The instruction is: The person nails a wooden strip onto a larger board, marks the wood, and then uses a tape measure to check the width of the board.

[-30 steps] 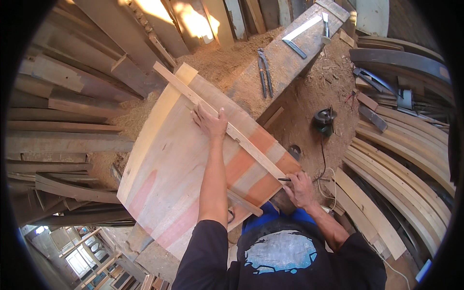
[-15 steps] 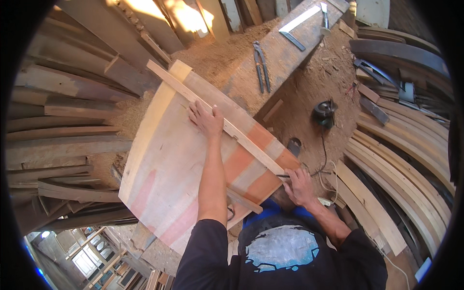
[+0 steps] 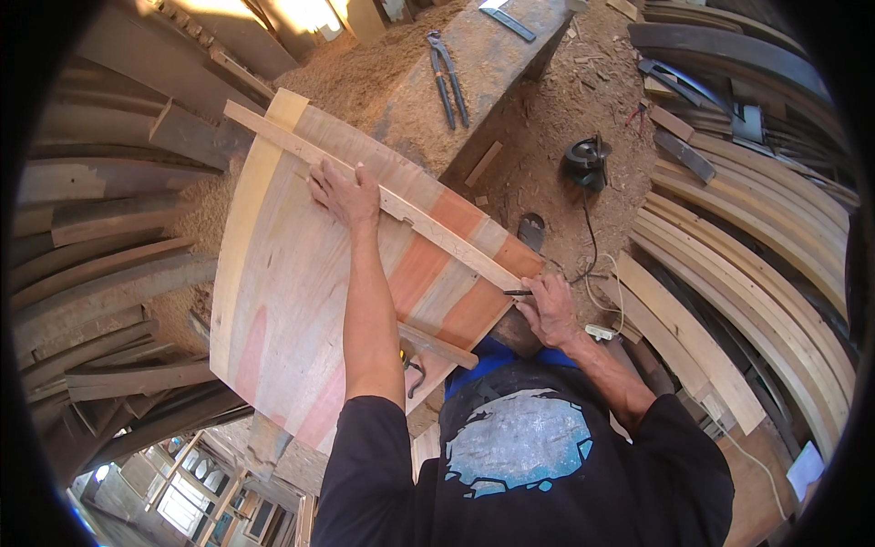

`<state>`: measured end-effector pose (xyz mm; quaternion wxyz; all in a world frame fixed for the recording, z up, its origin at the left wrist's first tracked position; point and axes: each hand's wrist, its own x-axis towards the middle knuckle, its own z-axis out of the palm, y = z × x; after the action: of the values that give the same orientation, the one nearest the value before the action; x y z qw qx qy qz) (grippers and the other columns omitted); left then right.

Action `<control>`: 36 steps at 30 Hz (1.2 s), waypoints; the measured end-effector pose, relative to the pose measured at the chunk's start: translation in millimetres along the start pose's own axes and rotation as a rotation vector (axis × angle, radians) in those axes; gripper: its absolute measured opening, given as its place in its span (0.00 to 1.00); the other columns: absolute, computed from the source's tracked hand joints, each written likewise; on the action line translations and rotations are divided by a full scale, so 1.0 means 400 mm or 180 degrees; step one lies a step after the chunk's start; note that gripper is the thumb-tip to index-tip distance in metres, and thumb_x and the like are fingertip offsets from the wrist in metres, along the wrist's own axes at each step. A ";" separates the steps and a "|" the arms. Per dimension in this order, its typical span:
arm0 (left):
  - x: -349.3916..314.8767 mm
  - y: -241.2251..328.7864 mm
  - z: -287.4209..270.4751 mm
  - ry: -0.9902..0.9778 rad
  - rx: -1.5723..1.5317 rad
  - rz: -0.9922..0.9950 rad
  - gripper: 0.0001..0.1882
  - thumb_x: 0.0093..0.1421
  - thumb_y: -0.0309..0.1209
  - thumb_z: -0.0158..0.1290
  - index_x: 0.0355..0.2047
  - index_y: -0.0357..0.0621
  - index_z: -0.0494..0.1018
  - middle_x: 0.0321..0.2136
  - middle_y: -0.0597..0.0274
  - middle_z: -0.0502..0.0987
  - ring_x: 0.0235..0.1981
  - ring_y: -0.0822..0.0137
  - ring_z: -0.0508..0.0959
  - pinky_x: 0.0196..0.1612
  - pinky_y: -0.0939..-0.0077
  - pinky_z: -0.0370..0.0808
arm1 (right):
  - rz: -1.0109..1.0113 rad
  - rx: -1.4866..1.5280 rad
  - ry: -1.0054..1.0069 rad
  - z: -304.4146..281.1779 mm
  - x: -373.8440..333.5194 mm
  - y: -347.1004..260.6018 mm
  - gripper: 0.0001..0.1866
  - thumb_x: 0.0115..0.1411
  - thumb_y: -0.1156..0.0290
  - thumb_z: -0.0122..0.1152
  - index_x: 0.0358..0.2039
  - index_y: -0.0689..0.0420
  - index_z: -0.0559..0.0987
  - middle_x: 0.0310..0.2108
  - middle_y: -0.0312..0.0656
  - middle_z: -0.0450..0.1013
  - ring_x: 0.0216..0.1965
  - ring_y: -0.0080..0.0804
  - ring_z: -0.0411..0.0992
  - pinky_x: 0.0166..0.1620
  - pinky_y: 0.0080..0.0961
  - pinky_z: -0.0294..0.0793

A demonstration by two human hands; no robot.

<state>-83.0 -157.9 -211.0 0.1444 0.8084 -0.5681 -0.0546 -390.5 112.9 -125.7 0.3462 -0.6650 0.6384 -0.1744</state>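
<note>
A long, straight wooden strip (image 3: 437,235) lies slantwise across a wide panel (image 3: 292,273) of pale, pink and orange-brown boards. My left hand (image 3: 348,196) rests flat on the panel at the strip's near edge, its fingers apart and touching the strip. At the strip's right end, my right hand (image 3: 550,310) pinches a dark pencil (image 3: 517,293) that points left across the wood. A shorter wooden piece (image 3: 437,345) sticks out from the panel's near edge. Beside my left forearm shows a black and yellow object (image 3: 410,369), partly hidden.
Pincers (image 3: 447,80) and a square (image 3: 507,20) lie on a sawdust-covered bench (image 3: 410,114) beyond the panel. A corded power tool (image 3: 586,164) and a dark sandal (image 3: 531,231) are on the floor. Curved boards (image 3: 747,301) are stacked at right, more planks (image 3: 118,219) at left.
The whole scene has shifted left and up in the picture. The pencil in my right hand has moved onto the strip's end. My left hand keeps its place on the strip.
</note>
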 end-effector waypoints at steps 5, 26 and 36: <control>0.003 0.008 -0.008 -0.0040 -0.0024 -0.0004 0.42 0.60 0.47 0.55 0.70 0.38 0.58 0.71 0.35 0.55 0.73 0.39 0.50 0.73 0.40 0.43 | 0.0023 0.0007 0.0184 -0.006 0.004 0.009 0.28 0.49 0.72 0.74 0.52 0.58 0.76 0.41 0.46 0.71 0.42 0.48 0.69 0.43 0.43 0.67; 0.007 0.017 -0.017 0.0039 -0.0115 -0.0037 0.42 0.58 0.47 0.57 0.69 0.40 0.60 0.71 0.37 0.57 0.73 0.39 0.51 0.72 0.37 0.44 | -0.0062 0.0072 0.0281 0.020 -0.003 0.043 0.26 0.46 0.70 0.76 0.47 0.55 0.78 0.34 0.42 0.71 0.38 0.45 0.68 0.40 0.42 0.64; 0.000 0.028 -0.026 -0.0076 -0.0141 -0.0080 0.44 0.57 0.49 0.58 0.70 0.41 0.61 0.71 0.42 0.58 0.73 0.42 0.50 0.73 0.43 0.43 | -0.0023 0.0097 0.0218 0.010 0.004 0.013 0.25 0.46 0.72 0.76 0.46 0.56 0.77 0.34 0.43 0.71 0.37 0.46 0.68 0.41 0.43 0.65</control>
<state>-90.3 -159.7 -197.8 0.1547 0.8114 -0.5582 -0.0786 -391.2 112.8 -132.2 0.3336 -0.6556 0.6447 -0.2080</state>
